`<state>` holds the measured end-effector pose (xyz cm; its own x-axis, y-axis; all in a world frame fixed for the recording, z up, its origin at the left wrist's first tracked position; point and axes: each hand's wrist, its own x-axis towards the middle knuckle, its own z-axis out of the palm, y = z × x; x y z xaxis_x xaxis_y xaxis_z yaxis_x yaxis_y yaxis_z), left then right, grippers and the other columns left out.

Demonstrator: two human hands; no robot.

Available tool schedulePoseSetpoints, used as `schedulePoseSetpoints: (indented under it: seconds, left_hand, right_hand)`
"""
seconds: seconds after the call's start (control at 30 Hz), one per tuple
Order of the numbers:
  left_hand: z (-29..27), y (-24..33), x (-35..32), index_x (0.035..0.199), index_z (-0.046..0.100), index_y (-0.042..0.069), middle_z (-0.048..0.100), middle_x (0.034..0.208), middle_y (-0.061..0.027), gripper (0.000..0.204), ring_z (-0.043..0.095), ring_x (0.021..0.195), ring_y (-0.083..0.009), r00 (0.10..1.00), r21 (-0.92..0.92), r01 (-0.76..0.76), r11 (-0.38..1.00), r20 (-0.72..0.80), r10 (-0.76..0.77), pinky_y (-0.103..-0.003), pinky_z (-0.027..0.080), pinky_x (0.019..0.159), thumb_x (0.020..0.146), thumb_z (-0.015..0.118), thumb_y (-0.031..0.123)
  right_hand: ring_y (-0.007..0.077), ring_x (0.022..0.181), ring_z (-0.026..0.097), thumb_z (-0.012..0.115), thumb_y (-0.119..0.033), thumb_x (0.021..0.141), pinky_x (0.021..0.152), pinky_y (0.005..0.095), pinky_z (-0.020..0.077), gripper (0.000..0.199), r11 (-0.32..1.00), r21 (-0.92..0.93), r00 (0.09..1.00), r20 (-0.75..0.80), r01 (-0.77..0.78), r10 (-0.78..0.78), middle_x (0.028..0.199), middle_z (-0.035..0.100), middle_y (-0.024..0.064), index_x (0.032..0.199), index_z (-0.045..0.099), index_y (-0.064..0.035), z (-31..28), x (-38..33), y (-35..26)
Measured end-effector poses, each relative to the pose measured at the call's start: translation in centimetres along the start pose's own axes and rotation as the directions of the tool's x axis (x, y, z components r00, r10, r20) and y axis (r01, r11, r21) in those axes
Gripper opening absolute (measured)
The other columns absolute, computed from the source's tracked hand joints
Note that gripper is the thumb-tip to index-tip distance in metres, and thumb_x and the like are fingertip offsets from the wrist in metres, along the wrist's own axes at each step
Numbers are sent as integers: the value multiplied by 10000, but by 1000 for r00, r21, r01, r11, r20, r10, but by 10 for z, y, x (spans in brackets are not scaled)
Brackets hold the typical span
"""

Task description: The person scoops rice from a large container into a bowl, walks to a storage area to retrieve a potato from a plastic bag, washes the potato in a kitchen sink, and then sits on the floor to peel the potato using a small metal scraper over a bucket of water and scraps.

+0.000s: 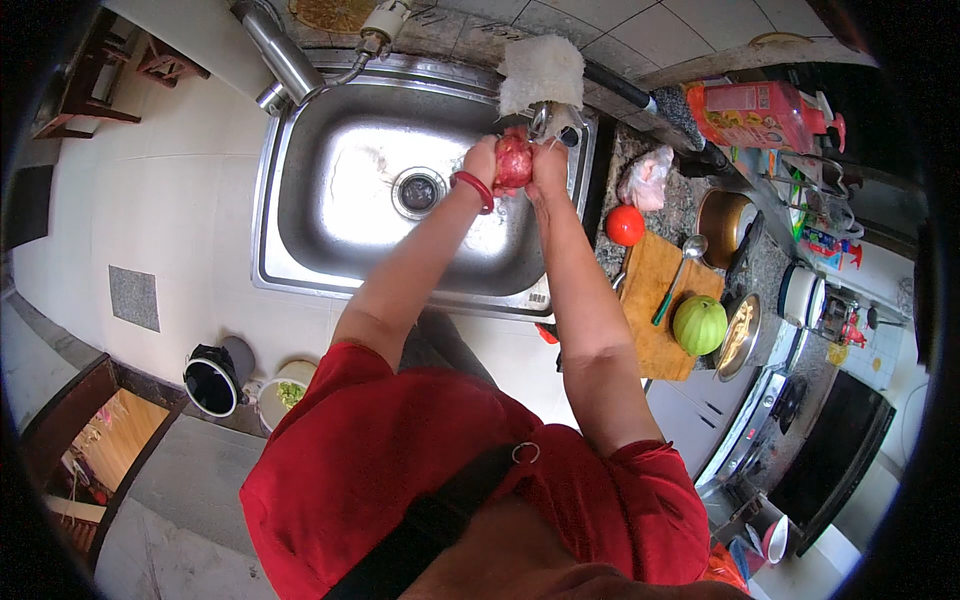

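And here's the red meat (pixel 514 163), up near the far right corner of the sink (pixel 263 210), right by the tap (pixel 541 121)! The left hand (pixel 481 160) grips one side, the right hand (pixel 548 168) clasps the other, fingertips hidden: two hands, probably because it's slippery. Held inside the rim, its drips should stay contained. Meanwhile, the green melon (pixel 699 325) sits toward the cutting board's (pixel 648 275) near right corner.
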<state>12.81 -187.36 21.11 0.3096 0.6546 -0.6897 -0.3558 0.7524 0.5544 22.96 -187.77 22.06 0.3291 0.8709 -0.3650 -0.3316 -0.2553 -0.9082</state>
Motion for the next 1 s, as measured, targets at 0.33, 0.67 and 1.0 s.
schedulePoseSetpoints:
  seconds: [0.33,0.67,1.0]
  left_hand:
    - [-7,-23,29,853,576,0,571,839,-222,368,544,808,-372,770,474,-482,737,-171,614,-424,443,699,848,426,336]
    - [14,-20,-25,904,593,32,602,852,-182,339,568,765,-326,454,718,-633,289,42,890,-360,444,716,794,508,341]
    - [2,-10,41,870,575,16,587,797,-189,255,588,747,-295,980,-85,-80,993,-187,63,-348,464,674,794,515,251]
  right_hand:
    - [205,643,538,509,-99,757,549,349,438,145,994,-81,949,-312,-76,47,792,564,127,729,565,32,11,-6,5]
    - [271,693,569,411,-25,755,613,372,467,157,923,335,935,-225,-191,275,796,551,165,768,538,68,-19,16,31]
    - [161,656,543,482,-147,803,555,319,441,171,990,97,965,-253,100,-73,789,570,92,787,558,5,-10,-6,29]
